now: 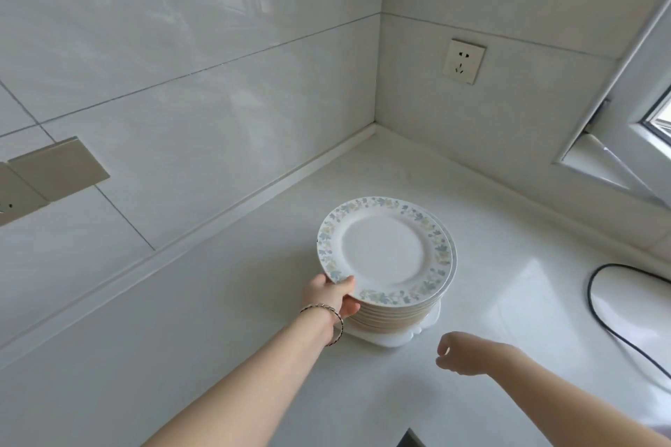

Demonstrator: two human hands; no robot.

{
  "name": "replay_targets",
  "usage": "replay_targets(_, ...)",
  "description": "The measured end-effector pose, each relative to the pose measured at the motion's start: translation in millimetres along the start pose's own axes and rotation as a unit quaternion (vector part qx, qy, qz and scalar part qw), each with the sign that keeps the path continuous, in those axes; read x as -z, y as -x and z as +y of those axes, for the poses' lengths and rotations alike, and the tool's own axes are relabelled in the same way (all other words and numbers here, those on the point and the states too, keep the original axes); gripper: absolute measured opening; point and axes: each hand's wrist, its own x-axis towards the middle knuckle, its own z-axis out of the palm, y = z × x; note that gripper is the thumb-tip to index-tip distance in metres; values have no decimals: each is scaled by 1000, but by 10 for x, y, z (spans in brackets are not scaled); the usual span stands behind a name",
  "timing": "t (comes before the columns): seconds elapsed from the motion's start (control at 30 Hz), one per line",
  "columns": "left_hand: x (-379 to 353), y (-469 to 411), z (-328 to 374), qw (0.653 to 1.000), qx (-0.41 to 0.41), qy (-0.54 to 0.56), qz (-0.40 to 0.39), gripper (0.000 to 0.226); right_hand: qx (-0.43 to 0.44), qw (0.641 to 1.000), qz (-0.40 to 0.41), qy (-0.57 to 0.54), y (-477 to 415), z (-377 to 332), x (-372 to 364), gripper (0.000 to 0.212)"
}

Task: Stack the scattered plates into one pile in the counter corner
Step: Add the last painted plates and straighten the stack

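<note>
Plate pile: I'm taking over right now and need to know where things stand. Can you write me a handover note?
Left hand grips the near-left rim of the flowered top plate. Right hand hovers above the counter, loosely curled, holding nothing.
The pile stands on the counter, short of the corner.
Done: plates stacked; no loose plates in view.
Left: release the top plate, square it up, probably slide the pile toward the corner.

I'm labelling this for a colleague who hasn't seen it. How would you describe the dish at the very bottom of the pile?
On the white counter near the tiled corner stands a pile of plates, its top plate gripped by the left hand. The bottom dish is plain white with a wavy edge, jutting out beyond the round plates above.
</note>
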Motion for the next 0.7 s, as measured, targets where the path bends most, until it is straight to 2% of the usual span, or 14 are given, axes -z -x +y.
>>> replay_targets(0.07, 21, -50, 20, 997, -23, -69, 5, 9, 3, 1000, -2, 4, -27, -12, -9, 44)
replay_targets(0.2, 45, -114, 65, 973, -46, -227, 1, 27, 12, 1000, 3, -4, -84, -12, -47, 43)
replay_targets(0.33, 42, -122, 107, 917, -60, -395, 8, 40, 17, 1000, 1, 6, -122, 5, -46, 44)
replay_targets(0.5, 40, -124, 97, 845, -118, -517, 75, 49, 12, 1000, -11, 8, -132, -2, 5, 44)
replay_targets(0.53, 38, -122, 88, 844, -125, -512, 97, 46, 13, 1000, -11, 8, -138, 0, 14, 44)
replay_targets(0.57, 31, -132, 75, 862, -125, -476, 119, 41, 14, 1000, -11, 7, -144, 4, 20, 44)
replay_targets(0.63, 0, -176, 39, 923, -113, -341, 136, 37, 14, 1000, -11, 5, -164, 14, 20, 43)
replay_targets(0.7, -63, -196, -5, 959, -128, -232, 97, 53, 13, 1000, -11, 0, -185, 24, 4, 43)
